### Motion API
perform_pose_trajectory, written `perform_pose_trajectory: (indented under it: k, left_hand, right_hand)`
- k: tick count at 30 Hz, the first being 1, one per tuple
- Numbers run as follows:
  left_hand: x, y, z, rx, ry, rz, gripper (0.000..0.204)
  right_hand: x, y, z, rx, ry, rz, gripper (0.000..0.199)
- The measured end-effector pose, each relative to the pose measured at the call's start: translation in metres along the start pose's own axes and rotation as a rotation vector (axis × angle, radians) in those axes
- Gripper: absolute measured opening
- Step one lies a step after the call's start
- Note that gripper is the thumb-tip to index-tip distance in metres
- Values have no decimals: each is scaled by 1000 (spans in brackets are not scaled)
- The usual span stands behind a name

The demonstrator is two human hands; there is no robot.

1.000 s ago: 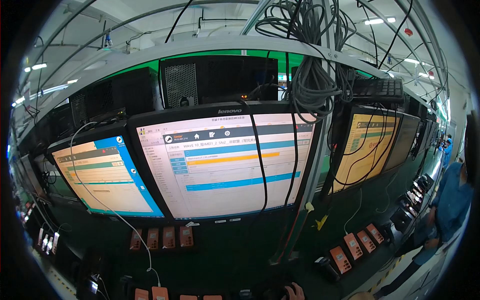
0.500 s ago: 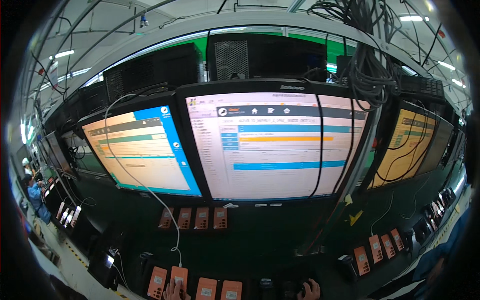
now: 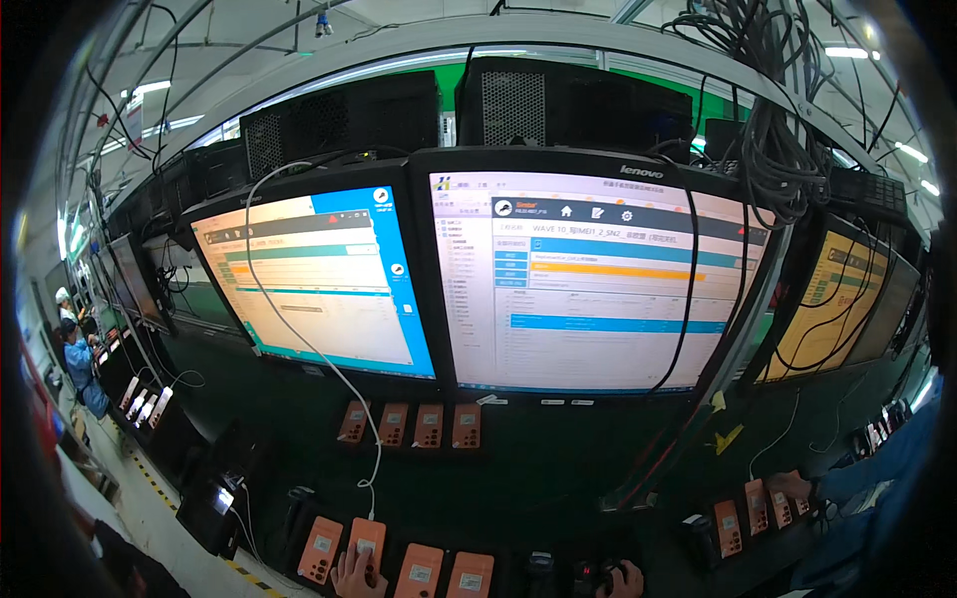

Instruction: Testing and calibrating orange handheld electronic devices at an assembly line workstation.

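Note:
At the lower edge my left hand (image 3: 355,578) lies with its fingers spread on the lower part of an orange phone (image 3: 368,532). A white cable (image 3: 317,351) runs down to the top of that phone. Beside it on the left is another orange phone (image 3: 319,548), and two more orange phones, one of them the nearer phone (image 3: 420,570), lie to the right. My right hand (image 3: 626,580) is curled around a dark computer mouse, partly hidden; a small red glow (image 3: 586,570) shows just left of it.
A large monitor (image 3: 598,289) stands ahead, with a smaller-looking monitor (image 3: 319,289) at its left. Several orange phones (image 3: 429,426) lie below them. At the right, another person's hand (image 3: 791,485) is over orange phones. Black cables (image 3: 768,149) hang from the frame.
The whole view has shifted, so the monitors appear further right. Another person's arm has reached in over the phones at the right. My hands stay at the phone and the mouse.

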State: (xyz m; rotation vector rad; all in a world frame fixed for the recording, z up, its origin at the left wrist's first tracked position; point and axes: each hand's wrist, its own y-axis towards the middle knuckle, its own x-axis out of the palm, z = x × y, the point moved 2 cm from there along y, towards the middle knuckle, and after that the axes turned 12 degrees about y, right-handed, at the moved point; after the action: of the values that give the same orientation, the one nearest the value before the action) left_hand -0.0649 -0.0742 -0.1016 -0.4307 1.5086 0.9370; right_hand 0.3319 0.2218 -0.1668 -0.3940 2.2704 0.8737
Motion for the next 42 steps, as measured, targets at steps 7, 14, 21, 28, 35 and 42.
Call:
perform_pose_trajectory:
  k: [7,14,21,28,35,42]
  left_hand:
    - [9,-2,-3,10,30,37,62]
    - [2,0,-2,-23,-10,-13,63]
    - [1,1,-2,-34,-30,-43,61]
    - [2,1,-1,-36,-35,2,60]
    - [-1,4,0,-38,-8,15,60]
    - [-5,5,1,-17,-22,-33,60]
  right_hand:
    - [-1,1,0,45,-23,-52,46]
    - [1,1,0,10,-28,-7,44]
    - [2,-1,1,20,-37,-13,43]
    - [2,-1,3,-8,-31,-29,43]
    - [6,0,4,-8,-51,2,41]
    - [1,0,0,23,-84,14,40]
